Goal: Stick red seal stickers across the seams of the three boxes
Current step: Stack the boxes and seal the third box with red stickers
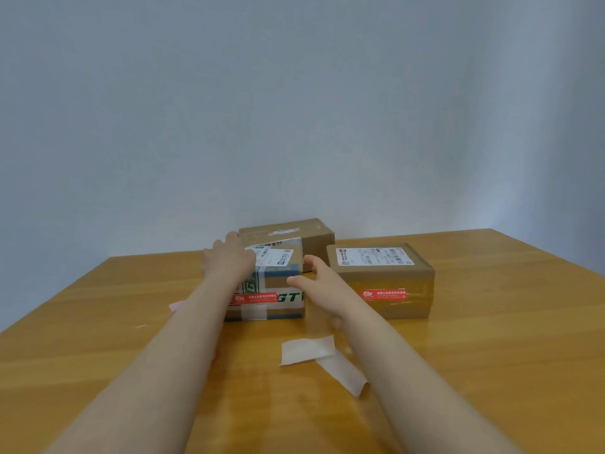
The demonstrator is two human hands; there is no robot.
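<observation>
The left hand (230, 257) lies flat, fingers straight, on top of the green-taped box (278, 276). The right hand (314, 278), fingers apart and holding nothing, is just beside this box's right side. A red seal sticker (255, 298) is on its near face. The right box (386, 280) has one too, and the far box (304, 234) stands behind.

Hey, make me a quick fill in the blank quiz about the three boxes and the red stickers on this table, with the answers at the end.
1. Red seal stickers show on the front faces of ___ boxes.
2. The front left box carries large lettering coloured ___.
3. The back box, which shows no red sticker, stands ___ the front left box.
4. The two backing strips lying on the table are coloured ___.
Missing words: two; green; behind; white.
</observation>
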